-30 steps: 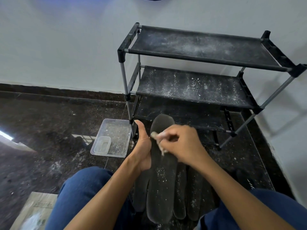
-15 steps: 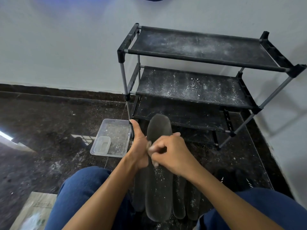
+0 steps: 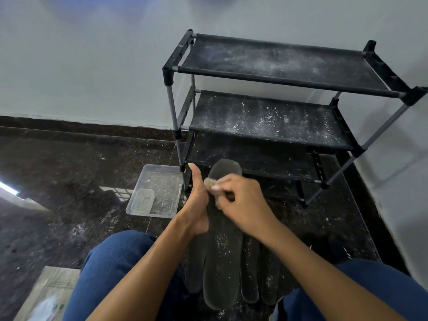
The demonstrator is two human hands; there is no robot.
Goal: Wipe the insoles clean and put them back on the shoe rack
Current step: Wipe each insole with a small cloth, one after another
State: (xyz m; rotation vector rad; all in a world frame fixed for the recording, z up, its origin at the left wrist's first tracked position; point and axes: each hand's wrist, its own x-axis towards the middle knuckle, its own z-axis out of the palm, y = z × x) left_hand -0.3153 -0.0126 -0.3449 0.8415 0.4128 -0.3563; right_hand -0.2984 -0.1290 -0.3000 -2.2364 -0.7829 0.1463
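While the left hand (image 3: 196, 205) grips the top insole (image 3: 222, 251) by its edge, the right hand (image 3: 240, 202) pinches a small wipe (image 3: 209, 182) just beside that thumb

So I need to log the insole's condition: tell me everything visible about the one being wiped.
The top insole is dark grey, soft-looking and long with a rounded toe pointing at the rack. White specks dust its middle. It lies on other insoles; the left hand holds its edge and the right hand presses a small cloth on it.
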